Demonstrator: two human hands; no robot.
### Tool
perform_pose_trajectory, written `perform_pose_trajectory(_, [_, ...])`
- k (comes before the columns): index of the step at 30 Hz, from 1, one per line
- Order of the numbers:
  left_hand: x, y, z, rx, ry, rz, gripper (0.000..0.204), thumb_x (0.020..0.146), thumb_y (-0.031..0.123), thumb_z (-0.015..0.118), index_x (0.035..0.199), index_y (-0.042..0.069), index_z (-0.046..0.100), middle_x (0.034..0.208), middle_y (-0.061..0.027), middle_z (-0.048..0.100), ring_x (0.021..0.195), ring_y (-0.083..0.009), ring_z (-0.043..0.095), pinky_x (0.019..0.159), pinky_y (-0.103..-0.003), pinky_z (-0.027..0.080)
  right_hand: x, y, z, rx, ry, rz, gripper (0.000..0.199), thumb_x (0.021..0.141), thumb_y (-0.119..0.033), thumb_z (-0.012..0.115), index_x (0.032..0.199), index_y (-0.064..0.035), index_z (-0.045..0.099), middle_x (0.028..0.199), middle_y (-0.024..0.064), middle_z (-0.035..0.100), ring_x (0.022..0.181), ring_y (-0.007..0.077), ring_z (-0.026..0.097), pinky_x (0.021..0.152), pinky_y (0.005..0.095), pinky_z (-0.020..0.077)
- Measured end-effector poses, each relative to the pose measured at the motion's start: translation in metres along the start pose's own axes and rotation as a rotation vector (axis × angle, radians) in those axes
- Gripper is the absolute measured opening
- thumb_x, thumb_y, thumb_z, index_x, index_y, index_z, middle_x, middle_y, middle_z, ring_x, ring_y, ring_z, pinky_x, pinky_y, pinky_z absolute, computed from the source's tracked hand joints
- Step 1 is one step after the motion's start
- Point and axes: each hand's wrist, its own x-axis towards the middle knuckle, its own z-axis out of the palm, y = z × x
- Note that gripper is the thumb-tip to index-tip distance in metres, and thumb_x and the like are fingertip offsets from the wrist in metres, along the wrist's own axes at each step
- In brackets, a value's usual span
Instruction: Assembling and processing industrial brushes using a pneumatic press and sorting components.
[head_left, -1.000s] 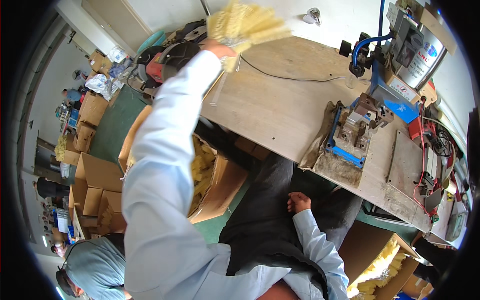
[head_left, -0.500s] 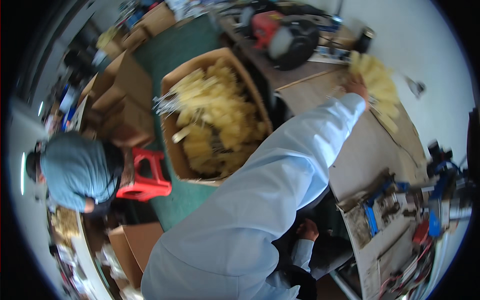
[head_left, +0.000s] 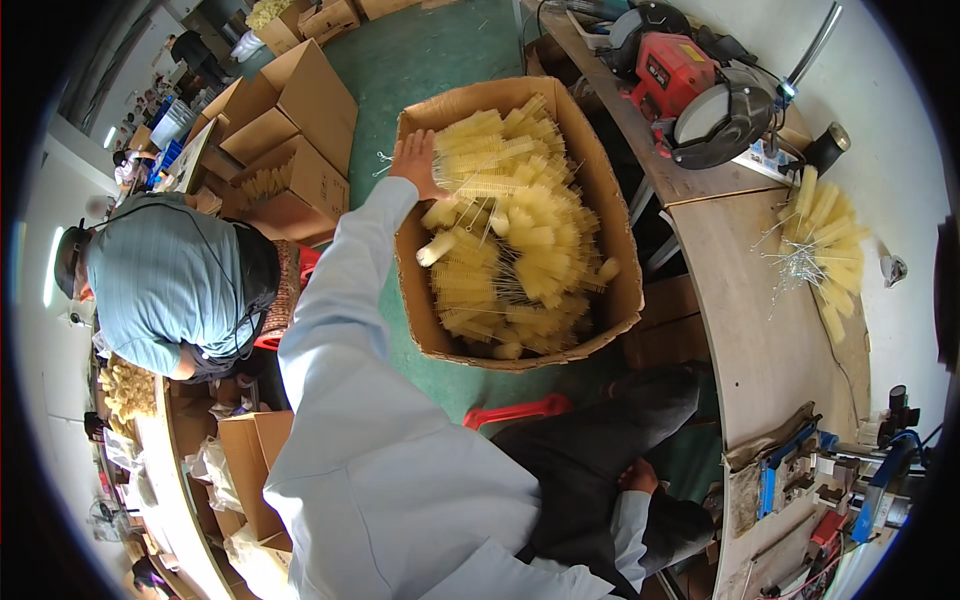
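Here, left hand (head_left: pixel 415 160) spread open, reaching into cardboard box (head_left: pixel 610 215) on the floor, fingers on yellow bottle brushes (head_left: pixel 510 235), seemingly to gather some; right hand (head_left: pixel 638 476) loosely curled, empty, resting on the lap.

Matt brown corrugated cardboard box (head_left: pixel 608 262), rough at the torn rim; fuzzy yellow bristle brushes on thin twisted metal wire stems (head_left: pixel 510 240). Smooth pale wooden table (head_left: pixel 745 300). Glossy red plastic-and-metal bench grinder (head_left: pixel 690 85). Soft light-blue cloth sleeve (head_left: pixel 350 330).

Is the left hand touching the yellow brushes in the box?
Touching. The head view shows the left hand spread flat on the yellow brushes piled in the cardboard box.
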Motion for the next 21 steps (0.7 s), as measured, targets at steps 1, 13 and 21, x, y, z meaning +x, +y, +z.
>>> perform_pose_trajectory(1, [0.005, -0.014, 0.011, 0.056, -0.168, -0.079, 0.139, 0.054, 0.052, 0.089, 0.156, 0.006, 0.007, 0.16, -0.0209, 0.015, 0.149, -0.0369, 0.013, 0.122, -0.047, 0.011, 0.0, 0.001, 0.002, -0.038, -0.019, -0.043, 0.019, 0.089, -0.02, 0.062, 0.096, -0.0023, 0.066, 0.066, 0.0093, 0.057, 0.048, 0.0226, 0.055, 0.042, 0.0368, 0.0447])
perform_pose_trajectory(13, [0.101, -0.068, 0.063, -0.206, -0.705, -0.051, 0.145, 0.047, 0.039, 0.095, 0.157, 0.008, 0.007, 0.15, -0.0184, 0.042, 0.134, -0.0322, 0.047, 0.111, -0.037, 0.038, 0.036, 0.031, -0.028, -0.743, 0.035, -0.787, 0.012, 0.085, -0.014, 0.061, 0.086, -0.0045, 0.069, 0.071, 0.005, 0.063, 0.065, 0.0164, 0.061, 0.057, 0.0336, 0.0493])
perform_pose_trajectory(21, [0.072, -0.044, 0.062, -0.183, -0.741, 0.1, 0.112, 0.053, 0.041, 0.093, 0.143, -0.003, 0.042, 0.134, -0.0218, 0.057, 0.122, -0.0318, 0.057, 0.104, -0.036, 0.043, 0.025, 0.039, -0.019, -0.325, 0.011, -0.59, 0.017, 0.085, -0.013, 0.062, 0.091, 0.0, 0.072, 0.071, 0.0029, 0.062, 0.062, 0.0159, 0.057, 0.056, 0.0287, 0.0445])
